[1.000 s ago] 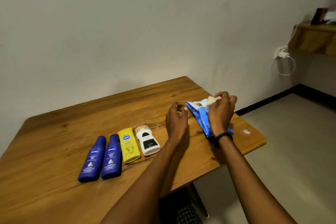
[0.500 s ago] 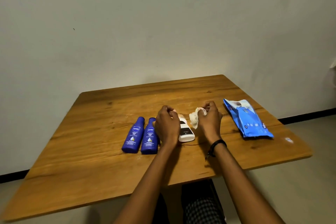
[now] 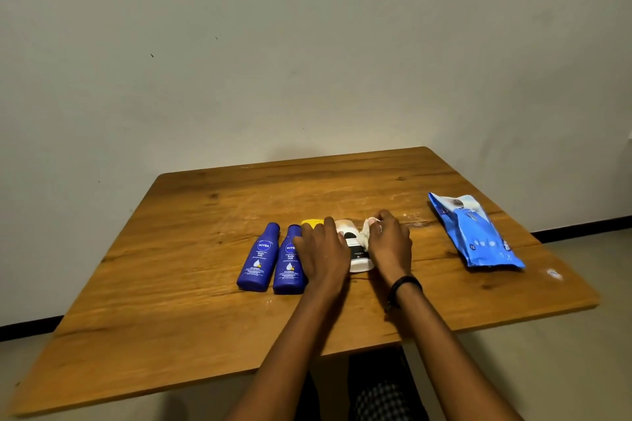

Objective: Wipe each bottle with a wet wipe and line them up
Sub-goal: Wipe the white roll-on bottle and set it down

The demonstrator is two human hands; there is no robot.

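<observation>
Several bottles lie side by side on the wooden table [image 3: 191, 314]: two dark blue ones [image 3: 259, 258] [image 3: 288, 263], a yellow one [image 3: 310, 222] mostly hidden, and a white one with a black label [image 3: 355, 251]. My left hand [image 3: 323, 255] lies over the yellow bottle, fingers spread, its edge against the white bottle. My right hand [image 3: 390, 244] pinches a crumpled white wet wipe [image 3: 365, 234] against the upper right side of the white bottle.
A blue pack of wet wipes [image 3: 473, 232] lies on the right part of the table. A small white scrap [image 3: 552, 273] sits near the right front corner. A pale wall stands behind the table, floor to the right.
My right hand pulled a wipe from the pack, then carried it left to the white bottle. My left hand moved from the pack onto the bottles and spread. The view turned left.
</observation>
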